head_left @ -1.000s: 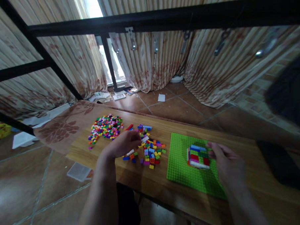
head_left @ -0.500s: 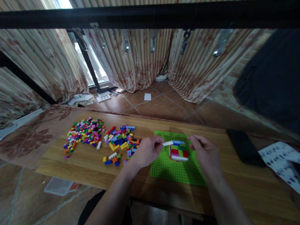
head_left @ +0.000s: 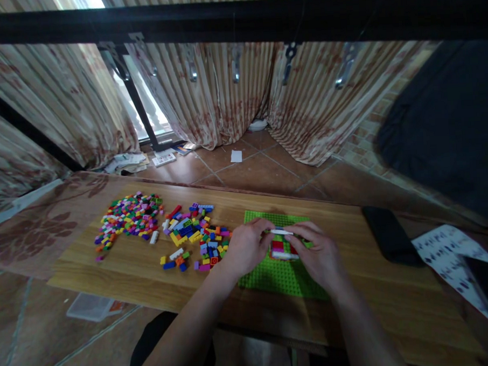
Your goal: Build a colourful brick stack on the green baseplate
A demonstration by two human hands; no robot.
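A long white building brick [head_left: 282, 232] is pinched between my two hands, just above a small block of joined bricks [head_left: 284, 255] in red, white and other colours. My left hand [head_left: 249, 248] is closed on its left end, and my right hand [head_left: 320, 255] has its fingertips closed at the right end. Under both hands lies a green studded baseplate [head_left: 278, 283], with the joined bricks on it. My fingers cover the back of that block, so what lies beneath the white brick is hidden.
Loose bricks [head_left: 208, 238] lie left of the baseplate, and a larger heap of small bricks [head_left: 130, 215] spreads farther left on the wooden table [head_left: 130, 279]. A black phone-like object [head_left: 392, 236] and a printed sheet [head_left: 443, 252] are on the right. A black bar [head_left: 237, 21] crosses above.
My right hand has moved left and in to meet the white brick, which my left hand held earlier. The whole view has shifted slightly.
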